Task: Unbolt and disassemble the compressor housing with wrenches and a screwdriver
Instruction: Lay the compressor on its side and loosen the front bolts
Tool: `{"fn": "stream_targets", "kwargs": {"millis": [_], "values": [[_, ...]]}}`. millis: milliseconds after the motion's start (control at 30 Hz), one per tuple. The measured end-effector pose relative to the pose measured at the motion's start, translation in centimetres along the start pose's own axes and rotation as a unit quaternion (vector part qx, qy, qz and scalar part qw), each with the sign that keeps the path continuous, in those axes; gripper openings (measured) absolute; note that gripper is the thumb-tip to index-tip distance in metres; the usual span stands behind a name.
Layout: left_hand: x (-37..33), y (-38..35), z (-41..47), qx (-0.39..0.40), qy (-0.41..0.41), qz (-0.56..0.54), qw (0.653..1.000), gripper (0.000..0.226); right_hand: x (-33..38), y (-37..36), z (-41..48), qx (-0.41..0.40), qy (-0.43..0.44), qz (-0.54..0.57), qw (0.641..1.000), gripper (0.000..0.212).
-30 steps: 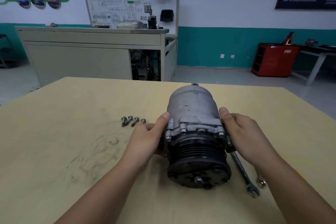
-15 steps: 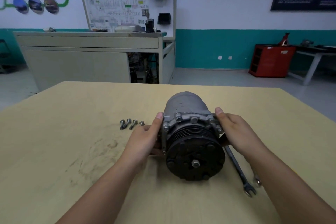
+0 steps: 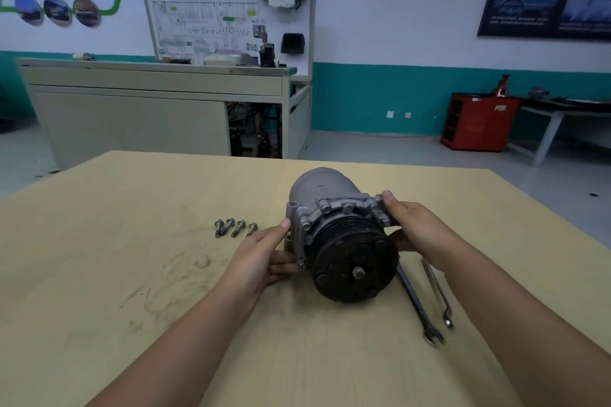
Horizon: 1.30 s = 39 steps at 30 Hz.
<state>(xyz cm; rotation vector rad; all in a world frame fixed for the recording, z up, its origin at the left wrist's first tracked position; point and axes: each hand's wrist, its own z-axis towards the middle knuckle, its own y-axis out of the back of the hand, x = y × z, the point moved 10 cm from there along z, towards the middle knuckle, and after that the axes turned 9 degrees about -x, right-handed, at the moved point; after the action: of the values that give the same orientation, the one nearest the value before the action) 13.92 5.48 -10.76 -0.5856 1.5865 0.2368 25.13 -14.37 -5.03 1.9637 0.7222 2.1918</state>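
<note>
Here, one compressor (image 3: 330, 195) lay on its side on the pale wooden table (image 3: 99, 258), a little right of the middle, with its black pulley (image 3: 355, 271) turned toward the camera and a single nut (image 3: 358, 273) at the pulley's centre. Both hands were clamped on it, one on each side. The left hand (image 3: 264, 258) gripped the left edge of the grey flange (image 3: 337, 213), thumb on top and fingers tucked against the lower side. The right hand (image 3: 420, 228) gripped the upper right edge, thumb laid over the flange and fingers curled down behind the pulley. Several bolt heads showed around the flange, but the right hand covered part of it, so their full number could not be told.

Four loose bolts (image 3: 233, 228) lay side by side in a short row on the table, just left of the left hand and not touching it. Two wrenches rested to the right of the pulley, near each other and roughly parallel: a dark wrench (image 3: 417, 302), its upper end hidden behind the pulley, and a bright wrench (image 3: 437, 292) beside it, partly under the right forearm.

Beyond the table stood one long grey cabinet (image 3: 132, 109) with one display board (image 3: 228, 16) above it, and one red cabinet (image 3: 477, 122) against the far wall.
</note>
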Motion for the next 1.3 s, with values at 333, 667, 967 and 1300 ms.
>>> {"fn": "stream_targets", "kwargs": {"millis": [333, 667, 967, 1300], "values": [[-1.0, -0.4, 0.2, 0.003, -0.063, 0.045, 0.997, 0.029, -2.3, 3.9, -2.9, -0.054, 0.018, -0.462, 0.885, 0.02], [-1.6, -0.4, 0.1, 0.007, -0.12, 0.094, 0.988, 0.03, -4.5, 3.9, -3.3, -0.074, -0.003, -0.557, 0.827, 0.007], [-2.4, 0.7, 0.6, -0.041, -0.176, 0.194, 0.964, 0.022, 1.3, 6.7, -4.5, -0.082, 0.042, -0.135, 0.986, 0.014], [-3.0, 0.7, 0.3, -0.076, -0.225, 0.315, 0.919, 0.018, 7.8, 3.5, -7.2, 0.063, 0.122, -0.039, 0.99, 0.015]]}}
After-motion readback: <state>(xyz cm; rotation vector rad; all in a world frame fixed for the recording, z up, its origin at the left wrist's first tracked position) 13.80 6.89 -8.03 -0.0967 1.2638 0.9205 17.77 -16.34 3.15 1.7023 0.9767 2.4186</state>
